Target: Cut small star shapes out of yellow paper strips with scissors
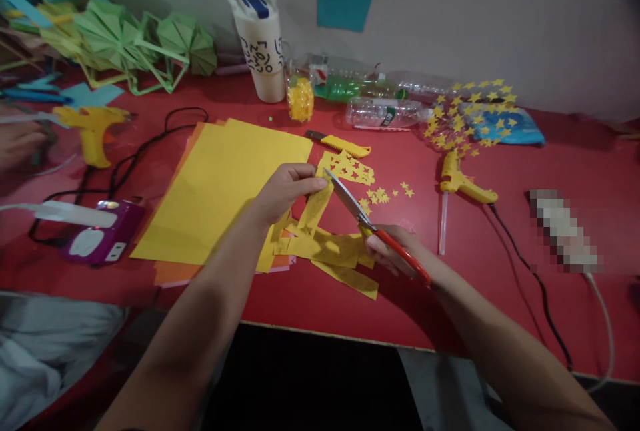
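My left hand [293, 189] pinches the upper end of a yellow paper strip [316, 207] above the table. In my right hand [393, 244] are scissors with red handles [405, 256]; the blade tips meet the top of the strip near my left fingertips. More yellow strips [333, 249] lie crossed under the hands. Just behind is a yellow piece with star-shaped holes [346, 168], and small cut stars [379, 196] lie beside it. Yellow sheets [225, 177] on orange ones are stacked at the left, partly under my left forearm.
A yellow cutter [345, 144], bottles [385, 113] and a white tumbler [261, 44] stand or lie behind. Glue guns [463, 181] [94, 129] with cords flank the work. A purple power socket [103, 237] is at left, near another person's hand [20, 137].
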Action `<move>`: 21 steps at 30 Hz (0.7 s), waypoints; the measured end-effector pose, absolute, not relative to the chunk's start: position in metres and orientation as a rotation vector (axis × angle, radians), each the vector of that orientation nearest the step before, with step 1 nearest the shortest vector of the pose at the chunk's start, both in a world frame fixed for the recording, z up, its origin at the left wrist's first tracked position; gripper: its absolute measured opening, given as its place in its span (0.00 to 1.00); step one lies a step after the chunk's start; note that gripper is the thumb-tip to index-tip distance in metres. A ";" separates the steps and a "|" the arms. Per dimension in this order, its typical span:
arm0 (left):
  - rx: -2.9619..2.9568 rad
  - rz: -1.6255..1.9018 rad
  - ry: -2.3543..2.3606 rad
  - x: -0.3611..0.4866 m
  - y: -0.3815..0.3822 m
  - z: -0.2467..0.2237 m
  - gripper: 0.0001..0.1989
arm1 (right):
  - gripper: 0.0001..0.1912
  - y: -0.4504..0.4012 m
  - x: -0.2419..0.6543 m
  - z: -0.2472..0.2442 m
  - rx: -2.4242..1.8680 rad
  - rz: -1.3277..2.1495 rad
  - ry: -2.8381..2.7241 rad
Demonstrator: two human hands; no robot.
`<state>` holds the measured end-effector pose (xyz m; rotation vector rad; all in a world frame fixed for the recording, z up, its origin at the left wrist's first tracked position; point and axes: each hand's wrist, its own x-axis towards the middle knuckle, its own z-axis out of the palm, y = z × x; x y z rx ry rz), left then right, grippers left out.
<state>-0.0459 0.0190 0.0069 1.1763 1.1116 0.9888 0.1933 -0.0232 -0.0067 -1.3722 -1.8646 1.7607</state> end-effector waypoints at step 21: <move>1.208 0.965 1.039 -0.051 0.020 0.006 0.15 | 0.31 -0.023 0.195 0.004 -1.399 1.708 -1.951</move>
